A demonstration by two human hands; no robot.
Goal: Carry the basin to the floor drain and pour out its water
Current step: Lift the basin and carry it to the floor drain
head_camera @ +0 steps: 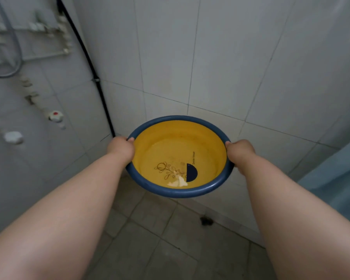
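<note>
Hiding fingers (130, 139) under basin (179, 190) rim

The small print (193, 158) inside the basin (178, 191) is too tiny to read.

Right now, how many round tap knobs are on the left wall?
2. One knob with a red dot sits on the pipe run, left of the black hose. A plain white knob is lower and further left. More may lie outside the frame.
</note>
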